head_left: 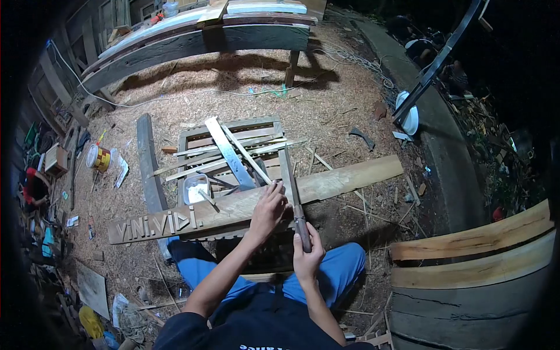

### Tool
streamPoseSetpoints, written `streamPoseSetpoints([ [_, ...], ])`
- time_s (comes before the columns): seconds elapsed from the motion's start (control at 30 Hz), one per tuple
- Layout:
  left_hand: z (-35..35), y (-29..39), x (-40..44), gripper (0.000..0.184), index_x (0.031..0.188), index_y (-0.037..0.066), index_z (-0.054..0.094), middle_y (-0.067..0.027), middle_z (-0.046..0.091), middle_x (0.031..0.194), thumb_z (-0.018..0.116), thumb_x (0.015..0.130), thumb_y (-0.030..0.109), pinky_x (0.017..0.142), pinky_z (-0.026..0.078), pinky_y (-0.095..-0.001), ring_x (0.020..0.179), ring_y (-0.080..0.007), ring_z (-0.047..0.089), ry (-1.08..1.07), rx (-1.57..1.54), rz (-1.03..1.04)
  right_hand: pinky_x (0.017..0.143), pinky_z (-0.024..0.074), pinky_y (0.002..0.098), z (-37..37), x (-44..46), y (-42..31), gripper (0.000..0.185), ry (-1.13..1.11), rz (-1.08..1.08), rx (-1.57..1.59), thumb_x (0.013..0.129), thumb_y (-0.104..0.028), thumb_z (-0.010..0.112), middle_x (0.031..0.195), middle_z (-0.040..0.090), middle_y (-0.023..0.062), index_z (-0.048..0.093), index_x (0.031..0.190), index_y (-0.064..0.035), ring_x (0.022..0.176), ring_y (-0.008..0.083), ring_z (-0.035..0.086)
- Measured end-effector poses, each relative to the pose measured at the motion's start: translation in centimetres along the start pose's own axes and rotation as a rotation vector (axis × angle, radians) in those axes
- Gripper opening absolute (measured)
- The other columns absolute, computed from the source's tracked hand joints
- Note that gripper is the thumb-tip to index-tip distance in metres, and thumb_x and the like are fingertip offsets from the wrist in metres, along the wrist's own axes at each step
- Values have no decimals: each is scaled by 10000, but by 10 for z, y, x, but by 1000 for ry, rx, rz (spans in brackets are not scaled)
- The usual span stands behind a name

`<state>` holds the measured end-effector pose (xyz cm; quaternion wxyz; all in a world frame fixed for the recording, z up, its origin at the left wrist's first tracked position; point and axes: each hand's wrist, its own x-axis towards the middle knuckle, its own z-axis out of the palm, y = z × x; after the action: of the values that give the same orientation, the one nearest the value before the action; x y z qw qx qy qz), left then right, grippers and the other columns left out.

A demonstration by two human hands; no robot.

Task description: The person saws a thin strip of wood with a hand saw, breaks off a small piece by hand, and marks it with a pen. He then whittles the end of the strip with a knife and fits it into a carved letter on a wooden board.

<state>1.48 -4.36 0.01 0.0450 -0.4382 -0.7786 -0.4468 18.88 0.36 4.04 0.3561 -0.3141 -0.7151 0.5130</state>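
The strip (248,154), slender and pale, lies at the centre of the frame, its long axis slanting from upper left to lower right and its near end meeting the fingers of my left hand (270,205). I judge those fingers to be pinched on that end, though the knuckles partly cover the contact; from them the strip extends toward the upper left. The tool (300,221) stands just right of this end, its dark shaft pointing up the frame with a slight lean to the left, so that the two long axes converge toward the lower centre. My right hand (308,251), lower and farther from the strip, is closed around the tool's brown handle; the left is plainly the nearer. Beneath both runs the board (344,178), rising from left to right, with raised letters (157,226) at its left end. Beyond it I note the tub (195,189) of white material, left of centre, and the slatted frame (230,123) bearing loose sticks. The bench (256,38) spans the top.
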Motion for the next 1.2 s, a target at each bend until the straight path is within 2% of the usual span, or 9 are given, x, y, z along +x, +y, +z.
streamPoseSetpoints([
  [0.07,-7,1,-4,211,1018,46,687,-228,559,1485,740,927,229,1202,353,-524,1455,-419,449,29,188,51,806,538,292,-2,0,0,399,1,20,9,974,-97,708,1023,725,101,619,1332,56,893,134,669],
  [0.13,-5,4,-6,202,1045,52,720,-250,546,1492,732,936,221,1207,337,-535,1461,-427,440,49,205,25,811,540,296,-3,0,-4,406,-8,101,41,970,-97,714,1037,729,108,619,1334,57,902,137,671],
  [0.23,3,5,-5,204,1087,58,744,-266,543,1485,732,931,189,1210,336,-535,1458,-445,435,43,124,-60,811,542,296,-2,0,-6,408,-18,81,21,970,-101,716,1044,732,111,619,1334,56,908,143,677],
  [0.47,9,-13,11,225,1127,75,735,-238,529,1518,743,936,193,1230,279,-584,1487,-476,378,-33,-44,-68,846,552,307,-3,12,-5,392,-42,77,28,975,-91,708,1064,730,134,610,1323,61,946,165,697],
  [0.53,5,-8,14,224,1063,36,723,-241,555,1486,731,935,220,1230,288,-581,1476,-453,401,-40,29,-37,881,552,317,-1,15,-2,380,-75,91,17,986,-83,693,1102,721,151,590,1321,64,982,175,698],
  [0.63,4,-6,14,220,1040,41,706,-233,558,1487,727,937,234,1235,273,-586,1485,-423,402,-38,48,-21,905,551,334,5,13,1,369,-65,64,40,995,-76,679,1132,710,159,575,1323,57,1012,191,700],
  [0.93,10,-4,11,204,1065,40,694,-179,616,1433,694,957,213,1239,288,-557,1442,-348,481,31,116,67,934,547,420,12,8,-21,361,-83,3,-201,1006,-144,671,1137,710,247,579,1297,50,1071,302,721],
  [1.1,6,-1,11,210,1117,43,702,-132,639,1413,666,973,192,1243,297,-531,1423,-304,508,11,198,65,809,572,366,3,-4,-16,335,-51,-23,-160,994,-109,678,1017,744,213,595,1274,55,926,250,754],
  [1.2,8,-2,10,244,1164,50,705,-119,645,1409,659,978,201,1247,290,-529,1417,-291,515,15,179,67,806,571,359,5,-9,-18,333,-26,-27,-198,991,-97,679,1015,740,214,598,1274,59,922,228,744],
])
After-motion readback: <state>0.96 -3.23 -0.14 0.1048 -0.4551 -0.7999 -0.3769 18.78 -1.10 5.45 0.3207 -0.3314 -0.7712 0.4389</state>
